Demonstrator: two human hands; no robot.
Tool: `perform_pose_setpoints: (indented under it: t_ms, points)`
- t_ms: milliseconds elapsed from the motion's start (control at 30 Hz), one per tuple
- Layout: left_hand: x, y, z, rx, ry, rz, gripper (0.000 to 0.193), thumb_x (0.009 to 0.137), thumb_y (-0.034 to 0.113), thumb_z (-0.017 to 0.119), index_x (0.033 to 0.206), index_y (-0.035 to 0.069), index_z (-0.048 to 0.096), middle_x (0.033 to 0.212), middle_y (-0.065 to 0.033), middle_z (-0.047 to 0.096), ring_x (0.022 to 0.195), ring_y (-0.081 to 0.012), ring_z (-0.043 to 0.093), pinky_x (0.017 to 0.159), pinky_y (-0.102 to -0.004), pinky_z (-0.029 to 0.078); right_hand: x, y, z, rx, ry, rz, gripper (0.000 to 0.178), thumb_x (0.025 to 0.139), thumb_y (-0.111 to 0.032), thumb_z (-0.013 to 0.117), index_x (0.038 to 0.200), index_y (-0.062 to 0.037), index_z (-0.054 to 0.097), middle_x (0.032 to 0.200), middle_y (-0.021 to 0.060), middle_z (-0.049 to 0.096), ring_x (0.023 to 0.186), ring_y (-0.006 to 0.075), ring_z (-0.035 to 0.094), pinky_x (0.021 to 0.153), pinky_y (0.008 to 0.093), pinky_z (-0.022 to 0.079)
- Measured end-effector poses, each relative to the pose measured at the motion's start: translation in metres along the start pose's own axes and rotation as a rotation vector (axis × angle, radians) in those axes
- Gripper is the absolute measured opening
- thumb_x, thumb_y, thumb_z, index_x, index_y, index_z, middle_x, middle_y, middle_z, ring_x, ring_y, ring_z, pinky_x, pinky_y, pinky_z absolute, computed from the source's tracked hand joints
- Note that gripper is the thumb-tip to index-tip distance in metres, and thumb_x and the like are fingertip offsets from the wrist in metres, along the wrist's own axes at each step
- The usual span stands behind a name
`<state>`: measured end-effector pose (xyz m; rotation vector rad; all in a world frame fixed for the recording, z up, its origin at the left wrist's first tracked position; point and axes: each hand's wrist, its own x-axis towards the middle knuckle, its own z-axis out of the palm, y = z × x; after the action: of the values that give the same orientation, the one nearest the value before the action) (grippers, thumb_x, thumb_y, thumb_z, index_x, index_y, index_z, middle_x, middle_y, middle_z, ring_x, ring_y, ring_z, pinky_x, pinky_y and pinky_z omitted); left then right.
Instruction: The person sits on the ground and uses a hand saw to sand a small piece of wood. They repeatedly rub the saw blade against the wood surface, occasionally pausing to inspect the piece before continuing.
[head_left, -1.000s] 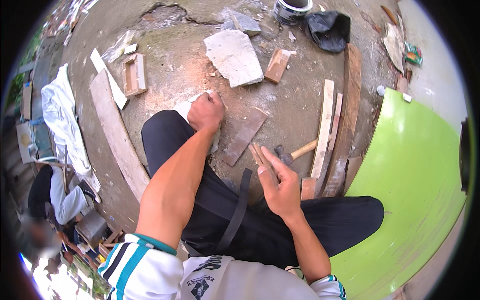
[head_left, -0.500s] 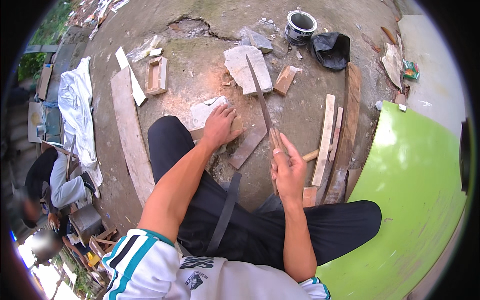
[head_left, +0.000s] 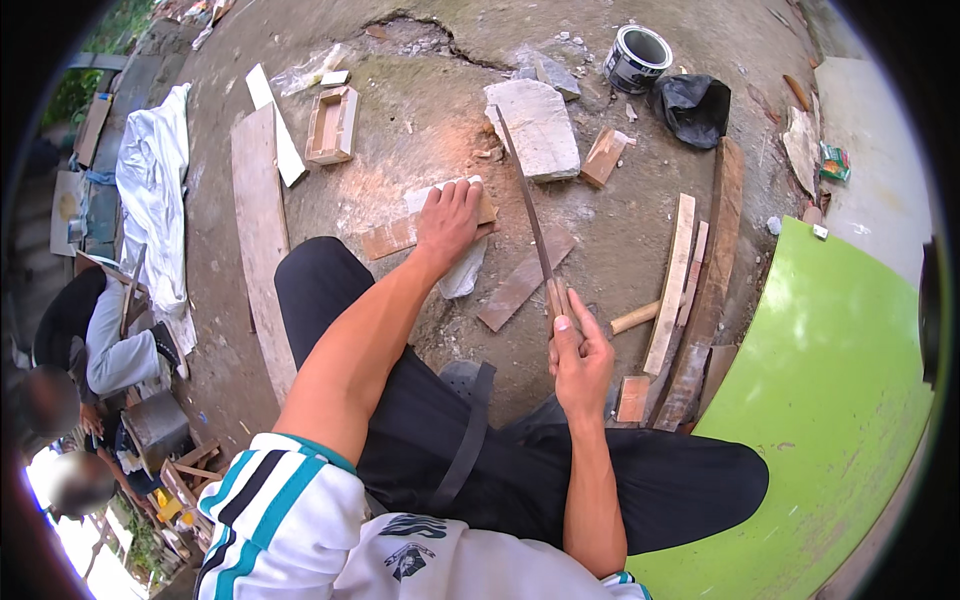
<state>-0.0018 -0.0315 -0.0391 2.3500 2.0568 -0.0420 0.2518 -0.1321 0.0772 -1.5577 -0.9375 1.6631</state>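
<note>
Where ground (head_left: 410, 110) cracks, held board (head_left: 388, 240), seemingly outdoors

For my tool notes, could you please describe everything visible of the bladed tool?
The bladed tool has a long, dark, seemingly metal blade and a brown, wooden-looking handle held in the right grip. The blade points forward and slightly left, its far end overlapping the pale slab in view; whether they touch is unclear.

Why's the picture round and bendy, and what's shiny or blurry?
Head view: probably the fisheye lens, since corners are black and the green board looks curved; head view: pale glare whitens that board's upper part; head view: the left hand and right hand look clear, but two round patches at lower left are blurred.
</note>
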Motion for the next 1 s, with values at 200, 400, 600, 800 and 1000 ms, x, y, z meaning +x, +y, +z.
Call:
perform_pose_setpoints:
  t_ms: [200,400,600,800,1000]
  points:
    - [-0.002,0.007,-0.009,-0.175,-0.082,0.006,0.062,0.095,0.055,0.058,0.129,0.003,0.056,0.118,-0.0133,0.058,0.116,-0.0280,0.056,0.098,-0.0434,0.043,0.001,0.022,0.000,-0.120,-0.066,-0.075,0.050,0.106,-0.025,0.059,0.146,0.0046,0.051,0.078,0.0006,0.062,0.070,0.0064,0.055,0.064,0.0236,0.047]
    - [0.002,0.000,-0.003,-0.253,-0.155,-0.059,0.046,0.100,0.043,0.051,0.125,0.006,0.060,0.119,-0.0145,0.059,0.116,-0.0308,0.057,0.097,-0.0456,0.044,0.013,0.025,-0.002,0.045,-0.076,-0.024,0.045,0.106,-0.021,0.058,0.145,0.0015,0.053,0.091,0.0082,0.073,0.081,0.0104,0.064,0.077,0.0264,0.052]
    - [0.006,0.012,0.000,-0.304,-0.104,-0.216,0.039,0.097,0.036,0.053,0.120,0.006,0.060,0.113,-0.0161,0.061,0.111,-0.0332,0.059,0.094,-0.0462,0.046,0.043,0.013,-0.005,-0.055,-0.016,0.210,0.045,0.099,-0.025,0.067,0.136,0.0002,0.064,0.095,0.0124,0.077,0.087,0.0117,0.068,0.079,0.0266,0.052]
    - [0.012,0.014,0.007,-0.230,-0.114,-0.246,0.041,0.090,0.036,0.060,0.116,0.004,0.062,0.110,-0.0139,0.063,0.109,-0.0304,0.060,0.089,-0.0443,0.048,0.065,0.027,0.028,-0.303,0.126,-0.064,0.040,0.094,-0.033,0.074,0.119,-0.0021,0.074,0.109,0.0201,0.075,0.097,0.0237,0.075,0.082,0.0303,0.055]
    - [0.011,0.012,0.012,-0.224,-0.077,-0.228,0.038,0.086,0.032,0.062,0.109,0.002,0.061,0.104,-0.0143,0.061,0.104,-0.0307,0.060,0.086,-0.0442,0.048,0.071,0.045,0.031,-0.294,0.153,-0.050,0.038,0.094,-0.032,0.074,0.120,-0.0028,0.074,0.110,0.0204,0.075,0.104,0.0232,0.074,0.089,0.0302,0.054]
